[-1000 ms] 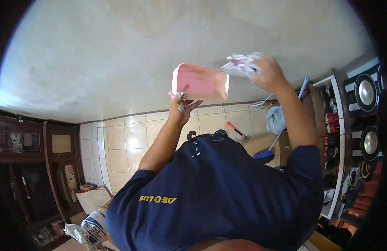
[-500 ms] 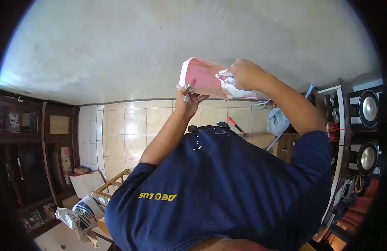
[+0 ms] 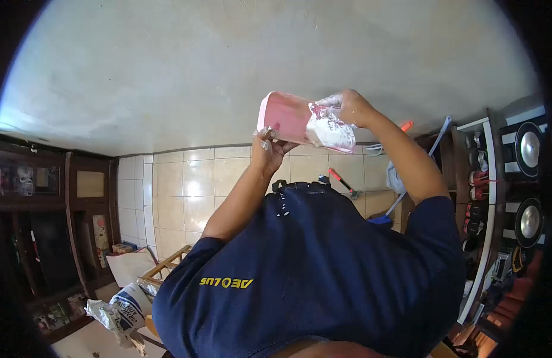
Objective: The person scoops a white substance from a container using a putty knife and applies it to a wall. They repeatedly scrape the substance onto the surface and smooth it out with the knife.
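A pink tray (image 3: 288, 116) with a pale rim is held up in front of the grey wall, tilted. White paste (image 3: 328, 130) covers its right part. My left hand (image 3: 268, 149), smeared with white, grips the tray's lower left edge, thumb on the near side. At the tray's upper right edge, my right hand (image 3: 350, 108) is closed over the paste with white-coated fingers. A small reddish piece shows beside those fingers, but whatever they hold is too hidden to tell.
A hammer (image 3: 344, 182) lies on the tiled floor (image 3: 228, 170). At the right are a blue-ended pole (image 3: 428, 156), a plastic bag (image 3: 395, 179) and a shoe rack (image 3: 489, 179). Dark cabinets (image 3: 70, 221) stand left, near a printed sack (image 3: 130, 307).
The tray has tilted so more of its pasted inside shows, and sits slightly lower. My right hand has shifted a little, its fingers now more visible. The camera view has moved slightly.
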Action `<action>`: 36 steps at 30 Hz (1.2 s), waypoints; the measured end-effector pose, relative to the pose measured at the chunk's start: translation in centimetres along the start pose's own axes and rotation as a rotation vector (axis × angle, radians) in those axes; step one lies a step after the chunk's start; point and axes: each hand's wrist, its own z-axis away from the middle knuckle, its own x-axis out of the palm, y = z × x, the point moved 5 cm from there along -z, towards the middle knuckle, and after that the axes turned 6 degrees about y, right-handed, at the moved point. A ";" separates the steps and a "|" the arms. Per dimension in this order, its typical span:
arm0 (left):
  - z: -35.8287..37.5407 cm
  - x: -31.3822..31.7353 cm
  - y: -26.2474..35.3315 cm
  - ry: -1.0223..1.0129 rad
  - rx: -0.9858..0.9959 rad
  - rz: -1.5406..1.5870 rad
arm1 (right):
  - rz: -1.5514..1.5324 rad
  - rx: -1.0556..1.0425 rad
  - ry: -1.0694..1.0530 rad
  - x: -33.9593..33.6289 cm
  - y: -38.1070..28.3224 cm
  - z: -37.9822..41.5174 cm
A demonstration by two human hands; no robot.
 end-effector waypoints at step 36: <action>3.5 4.1 1.9 -0.029 0.037 -0.025 | -0.020 -0.745 1.595 -21.6 -1.9 11.7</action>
